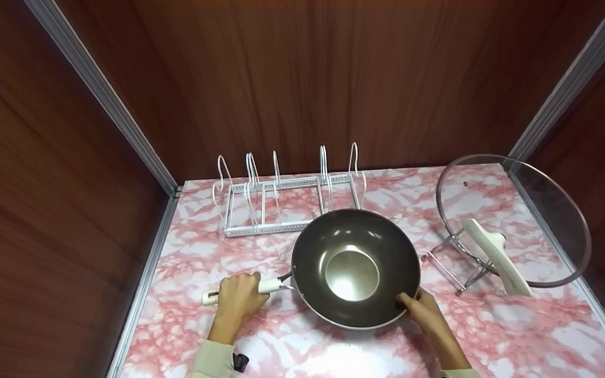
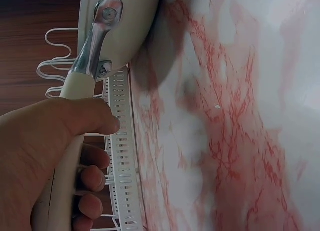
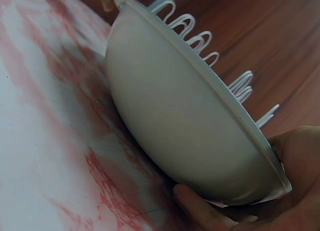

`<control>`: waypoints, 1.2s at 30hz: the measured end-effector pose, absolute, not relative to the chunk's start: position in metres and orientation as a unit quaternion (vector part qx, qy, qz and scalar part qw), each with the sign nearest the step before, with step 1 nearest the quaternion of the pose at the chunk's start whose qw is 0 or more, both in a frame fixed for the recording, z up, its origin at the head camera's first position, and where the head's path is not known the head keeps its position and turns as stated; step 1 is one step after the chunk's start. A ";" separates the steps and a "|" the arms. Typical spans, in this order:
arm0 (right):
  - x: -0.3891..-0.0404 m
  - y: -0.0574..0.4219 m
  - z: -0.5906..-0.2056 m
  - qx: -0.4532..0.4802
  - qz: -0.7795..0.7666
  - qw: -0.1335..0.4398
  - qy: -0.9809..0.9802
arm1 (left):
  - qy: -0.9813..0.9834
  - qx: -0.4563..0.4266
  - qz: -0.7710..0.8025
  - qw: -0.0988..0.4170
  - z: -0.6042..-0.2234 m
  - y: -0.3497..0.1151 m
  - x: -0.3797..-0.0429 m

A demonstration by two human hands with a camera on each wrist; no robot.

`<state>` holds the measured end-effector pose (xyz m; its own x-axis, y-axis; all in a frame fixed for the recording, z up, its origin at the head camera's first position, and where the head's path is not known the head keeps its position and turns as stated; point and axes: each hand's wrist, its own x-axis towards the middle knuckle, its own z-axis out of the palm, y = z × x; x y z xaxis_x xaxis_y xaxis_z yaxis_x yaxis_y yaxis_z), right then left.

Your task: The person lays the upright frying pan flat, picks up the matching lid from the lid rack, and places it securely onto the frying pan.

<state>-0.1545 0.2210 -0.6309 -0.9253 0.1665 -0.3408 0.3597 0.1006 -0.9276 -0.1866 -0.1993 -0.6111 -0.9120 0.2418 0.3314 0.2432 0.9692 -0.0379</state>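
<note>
A wok [image 1: 355, 231] with a dark inside and a cream outer wall [image 3: 170, 106] is held between both hands over the marbled table. My left hand [image 1: 240, 295] grips its cream handle [image 2: 75, 86], fingers curled round it below the metal joint. At the opposite side, my right hand [image 1: 424, 311] pinches the rim, thumb over the inner edge and fingers beneath the wall. Behind the wok stands a white wire rack [image 1: 268, 229] with several upright loops; the wok hides its front right corner.
To the right, a glass lid [image 1: 549, 210] with a cream handle [image 1: 497, 254] leans on a small metal stand [image 1: 447, 270]. Dark wood panels [image 1: 302, 79] enclose the back and both sides of the table [image 1: 197, 331].
</note>
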 end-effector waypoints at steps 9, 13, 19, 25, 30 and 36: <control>-0.157 0.225 -0.629 0.183 -0.619 0.078 0.760 | -0.982 -0.122 -0.011 0.147 -0.610 -0.199 -0.186; -0.158 0.229 -0.626 0.174 -0.592 0.078 0.783 | -0.981 -0.123 -0.016 0.148 -0.610 -0.198 -0.185; -0.158 0.236 -0.623 0.159 -0.576 0.067 0.799 | -0.981 -0.125 -0.026 0.149 -0.608 -0.197 -0.184; -0.157 0.239 -0.620 0.164 -0.602 0.063 0.779 | -0.981 -0.129 -0.040 0.142 -0.605 -0.193 -0.184; -0.158 0.240 -0.618 0.163 -0.614 0.055 0.770 | -0.979 -0.136 -0.061 0.138 -0.603 -0.190 -0.186; -0.162 0.242 -0.615 0.167 -0.611 0.040 0.773 | -0.973 -0.137 -0.097 0.159 -0.602 -0.186 -0.190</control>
<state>-0.1617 0.2423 -0.6151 -0.9411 0.2091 -0.2657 0.3068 0.1976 -0.9310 -0.1900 -0.1856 -0.6019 -0.9117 0.2359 0.3364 0.2979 0.9434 0.1458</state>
